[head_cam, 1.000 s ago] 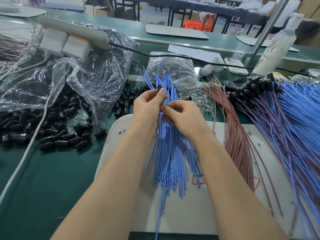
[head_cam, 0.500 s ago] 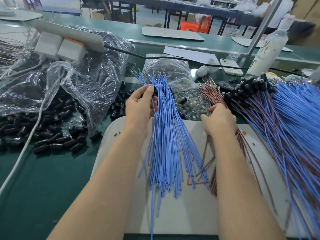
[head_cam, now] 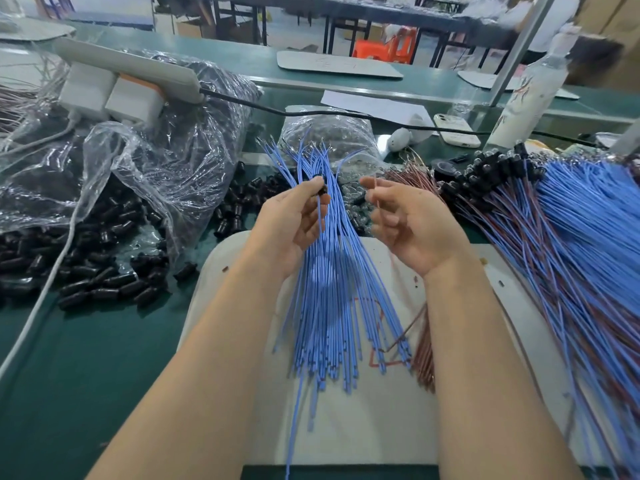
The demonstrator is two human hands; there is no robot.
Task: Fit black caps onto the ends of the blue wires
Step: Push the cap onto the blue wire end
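A loose bundle of blue wires (head_cam: 332, 292) lies fanned lengthwise on the white board (head_cam: 374, 420) in front of me. My left hand (head_cam: 291, 223) is raised over the bundle's far half. Its thumb and forefinger pinch a black cap (head_cam: 322, 189), and one blue wire runs down from the cap. My right hand (head_cam: 412, 223) hovers to the right at the same height and pinches a thin brown wire (head_cam: 377, 199). Loose black caps (head_cam: 104, 275) are heaped on the green table to the left.
A crumpled clear plastic bag (head_cam: 162, 157) with a power strip (head_cam: 131, 69) on it stands at the left. Brown wires (head_cam: 427, 351) lie by my right forearm. Capped blue and brown wires (head_cam: 581, 244) are piled at the right. A phone (head_cam: 455, 130) and a white bottle (head_cam: 526, 98) stand behind.
My right hand left the blue bundle, reached right to the brown wires, and has come back up with a thin wire pinched. My left hand has turned palm inward with the cap.
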